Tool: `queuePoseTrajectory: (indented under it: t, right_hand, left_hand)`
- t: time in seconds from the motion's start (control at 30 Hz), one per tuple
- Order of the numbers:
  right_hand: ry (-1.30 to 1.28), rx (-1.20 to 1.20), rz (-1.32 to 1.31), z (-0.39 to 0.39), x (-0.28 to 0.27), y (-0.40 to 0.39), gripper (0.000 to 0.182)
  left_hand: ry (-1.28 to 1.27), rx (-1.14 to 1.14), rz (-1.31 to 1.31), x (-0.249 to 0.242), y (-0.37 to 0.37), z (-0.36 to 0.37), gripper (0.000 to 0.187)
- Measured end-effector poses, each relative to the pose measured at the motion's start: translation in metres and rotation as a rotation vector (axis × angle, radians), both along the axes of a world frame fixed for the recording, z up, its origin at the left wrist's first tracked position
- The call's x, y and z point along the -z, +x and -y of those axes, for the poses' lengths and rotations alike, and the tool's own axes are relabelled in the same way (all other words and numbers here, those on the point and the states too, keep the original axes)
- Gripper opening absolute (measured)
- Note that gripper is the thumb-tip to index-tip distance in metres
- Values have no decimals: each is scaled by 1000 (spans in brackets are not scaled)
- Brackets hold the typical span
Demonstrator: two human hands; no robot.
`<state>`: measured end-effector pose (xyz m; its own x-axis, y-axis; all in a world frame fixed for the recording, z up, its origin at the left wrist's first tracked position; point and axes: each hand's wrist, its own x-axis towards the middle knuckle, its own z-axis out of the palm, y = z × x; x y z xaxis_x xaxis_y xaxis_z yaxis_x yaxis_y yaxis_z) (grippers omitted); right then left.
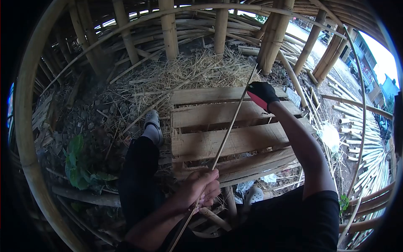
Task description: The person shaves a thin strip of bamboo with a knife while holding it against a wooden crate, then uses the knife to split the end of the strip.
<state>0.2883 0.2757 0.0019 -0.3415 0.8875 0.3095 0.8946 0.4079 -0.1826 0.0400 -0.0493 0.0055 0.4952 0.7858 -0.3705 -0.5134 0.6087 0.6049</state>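
A long, thin bamboo strip runs slantwise from the bottom edge up past the far side of a wooden slatted pallet. My left hand is bare and closed around the lower part of the strip, in front of the pallet's near edge. Higher up, my right hand wears a black and red glove. Its fingers are curled in at the upper part of the strip, above the pallet's far right corner. The glove hides whether anything else is inside that fist.
Bamboo posts and a curved bamboo pole frame the space. Dry shavings lie behind the pallet, and cut bamboo poles are stacked at right. My left shoe stands beside the pallet, near a leafy plant.
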Motion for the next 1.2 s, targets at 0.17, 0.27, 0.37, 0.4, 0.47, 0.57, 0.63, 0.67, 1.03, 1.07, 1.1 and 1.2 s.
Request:
queuePoseTrajectory:
  t: [0.17,0.27,0.37,0.4,0.47,0.57,0.63,0.67,1.03,1.07,1.1,1.2]
  right_hand:
    - [25,-75,41,-3,-1,13,33]
    - [-34,-123,65,-4,1,20,33]
    - [-152,-199,54,35,-10,-4,33]
    - [-160,-194,57,38,-7,-5,33]
    - [-121,-124,-2,41,-9,-6,34]
    - [-97,-1,-19,7,-1,19,37]
    - [-41,229,-60,-7,-3,41,37]
    - [-34,343,-128,-8,-8,49,36]
    - [217,547,-473,-17,-16,56,53]
    - [215,549,-473,-16,-20,51,53]
    - [321,490,-495,-14,-25,46,53]
    - [419,432,-537,-1,-49,30,48]
  left_hand:
    - [-18,21,34,-1,1,3,24]
    - [-47,4,14,-5,5,4,26]
    - [-29,-14,47,-4,6,0,28]
    - [-36,-9,51,-3,8,1,28]
    - [-44,-11,79,-3,7,0,30]
    - [-16,-5,87,-5,4,2,30]
    - [-18,-8,86,-7,4,3,30]
    - [-20,-12,82,-8,4,3,29]
    - [-79,47,-1,-1,13,3,29]
    - [-79,48,-10,-1,14,3,30]
    - [-80,50,-10,-1,15,3,30]
    - [-77,53,-25,1,15,2,32]
